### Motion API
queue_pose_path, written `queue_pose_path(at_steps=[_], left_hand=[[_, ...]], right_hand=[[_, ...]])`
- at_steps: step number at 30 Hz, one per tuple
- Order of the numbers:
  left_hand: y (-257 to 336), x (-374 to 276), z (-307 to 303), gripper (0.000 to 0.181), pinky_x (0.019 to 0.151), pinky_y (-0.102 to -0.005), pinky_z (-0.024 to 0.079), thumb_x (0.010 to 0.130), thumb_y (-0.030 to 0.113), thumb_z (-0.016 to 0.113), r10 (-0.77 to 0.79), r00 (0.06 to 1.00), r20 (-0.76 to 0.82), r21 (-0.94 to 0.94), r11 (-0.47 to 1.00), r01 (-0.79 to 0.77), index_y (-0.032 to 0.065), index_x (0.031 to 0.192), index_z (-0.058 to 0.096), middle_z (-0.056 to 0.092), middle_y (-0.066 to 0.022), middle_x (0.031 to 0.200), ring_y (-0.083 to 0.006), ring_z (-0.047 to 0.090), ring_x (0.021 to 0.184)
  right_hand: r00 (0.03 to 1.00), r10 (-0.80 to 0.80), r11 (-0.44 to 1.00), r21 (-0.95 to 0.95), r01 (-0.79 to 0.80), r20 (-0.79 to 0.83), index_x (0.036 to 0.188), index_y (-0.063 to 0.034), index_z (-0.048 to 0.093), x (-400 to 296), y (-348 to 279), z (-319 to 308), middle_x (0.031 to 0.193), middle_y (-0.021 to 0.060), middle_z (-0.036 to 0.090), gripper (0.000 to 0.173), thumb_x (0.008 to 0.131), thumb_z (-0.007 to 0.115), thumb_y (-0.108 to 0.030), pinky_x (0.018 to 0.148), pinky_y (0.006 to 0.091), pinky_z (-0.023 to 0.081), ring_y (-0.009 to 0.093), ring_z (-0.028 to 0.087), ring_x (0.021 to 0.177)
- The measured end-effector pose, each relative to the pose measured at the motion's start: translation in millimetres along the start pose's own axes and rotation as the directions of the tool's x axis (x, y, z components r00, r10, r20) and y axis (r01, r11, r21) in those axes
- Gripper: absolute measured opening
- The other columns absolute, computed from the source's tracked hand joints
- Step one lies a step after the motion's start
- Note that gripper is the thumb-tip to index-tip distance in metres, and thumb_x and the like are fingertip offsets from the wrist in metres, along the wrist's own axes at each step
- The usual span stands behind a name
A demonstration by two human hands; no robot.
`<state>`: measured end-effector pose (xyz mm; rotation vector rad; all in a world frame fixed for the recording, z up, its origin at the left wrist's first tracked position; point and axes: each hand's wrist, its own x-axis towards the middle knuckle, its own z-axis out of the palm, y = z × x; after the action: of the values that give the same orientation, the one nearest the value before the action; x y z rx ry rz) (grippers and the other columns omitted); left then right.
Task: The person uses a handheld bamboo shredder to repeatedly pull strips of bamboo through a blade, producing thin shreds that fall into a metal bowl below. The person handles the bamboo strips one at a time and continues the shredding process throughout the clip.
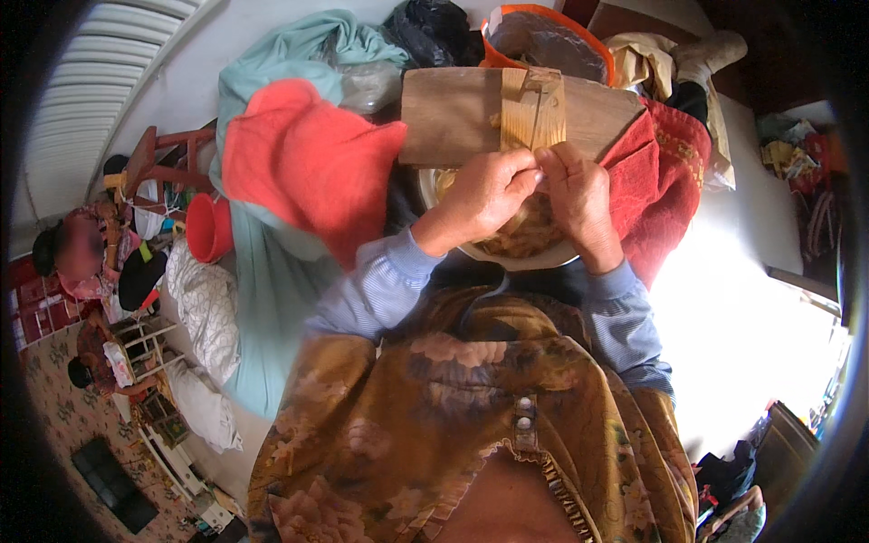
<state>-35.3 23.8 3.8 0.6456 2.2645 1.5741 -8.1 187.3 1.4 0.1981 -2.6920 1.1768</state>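
Observation:
My left hand (490,193) and my right hand (577,193) meet in front of me, fingertips pinched together at the near end of a pale wooden block (519,125). Whatever lies between the fingers is too small and covered to make out. The block sits across a wider, weathered wooden board (448,112), and a thin dark line runs along its top. Under my hands is a white-rimmed bowl (526,263) with brownish-yellow pieces (519,237) in it, partly covered by hands and board.
Coral cloth (305,156) lies left of the board, red cloth (658,170) right. Behind are a black plastic bag (431,34) and an orange-rimmed, plastic-lined container (546,44). A red bucket (207,227) and wooden stool (170,159) stand left. Other people sit at far left; part of another shows lower right.

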Motion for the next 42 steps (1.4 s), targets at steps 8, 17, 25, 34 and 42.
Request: queue_pose_path(at_steps=[8, 17, 25, 34, 42], left_hand=[[13, -12, -23, 0.025, 0.063, -0.029, 0.046, 0.094, 0.023, 0.056, -0.112, 0.976, 0.188, -0.238, 0.959, 0.156, 0.001, 0.087, 0.065, 0.062, -0.0025, 0.078, -0.0109, 0.058, 0.072], [30, -29, 29, 0.018, 0.055, -0.0193, 0.036, 0.099, 0.015, 0.054, -0.125, 0.988, 0.087, -0.621, 0.769, 0.152, 0.0033, 0.112, 0.056, 0.048, 0.0052, 0.073, -0.0031, 0.042, 0.063], [-6, -21, 33, 0.01, 0.054, -0.0209, 0.042, 0.091, 0.006, 0.056, -0.246, 0.959, 0.137, -0.51, 0.813, 0.281, -0.0008, 0.097, 0.062, 0.059, 0.0014, 0.073, -0.0036, 0.051, 0.063], [-30, -29, 52, 0.007, 0.055, -0.0354, 0.043, 0.088, 0.007, 0.057, -0.013, 0.991, -0.136, -0.089, 0.996, 0.001, 0.0026, 0.092, 0.06, 0.054, -0.0027, 0.073, -0.0183, 0.055, 0.064], [-28, -33, 49, 0.02, 0.064, -0.0419, 0.048, 0.081, 0.004, 0.062, 0.481, 0.847, -0.226, 0.467, 0.817, -0.339, 0.0029, 0.101, 0.062, 0.061, -0.0128, 0.085, -0.0346, 0.061, 0.076]], right_hand=[[0.707, -0.024, 0.606, 0.573, -0.552, 0.707, 0.091, 0.0027, 0.07, -29, -56, -64, 0.082, 0.003, 0.065, 0.011, 0.09, 0.063, -0.006, 0.06, 0.0241, 0.046, 0.007, 0.054, 0.07], [0.985, 0.139, 0.901, 0.425, -0.083, -0.101, 0.113, -0.0005, 0.067, -30, -25, -15, 0.08, 0.0075, 0.068, 0.024, 0.09, 0.061, -0.005, 0.057, 0.0291, 0.052, 0.015, 0.067, 0.069], [0.991, -0.072, 0.98, -0.191, 0.049, -0.113, 0.069, -0.0108, 0.055, -29, 6, -10, 0.069, 0.0089, 0.057, 0.012, 0.077, 0.064, -0.012, 0.056, 0.0418, 0.045, 0.032, 0.059, 0.065], [0.993, -0.107, 0.954, -0.288, 0.086, -0.056, 0.076, -0.0126, 0.062, -36, 18, -2, 0.079, 0.0066, 0.063, 0.007, 0.079, 0.066, -0.017, 0.063, 0.0376, 0.046, 0.024, 0.062, 0.072], [0.703, 0.353, 0.189, 0.689, -0.699, 0.617, 0.105, 0.0, 0.068, -56, 27, 4, 0.094, 0.0042, 0.069, 0.026, 0.096, 0.06, -0.023, 0.076, 0.0264, 0.051, 0.013, 0.063, 0.082]])
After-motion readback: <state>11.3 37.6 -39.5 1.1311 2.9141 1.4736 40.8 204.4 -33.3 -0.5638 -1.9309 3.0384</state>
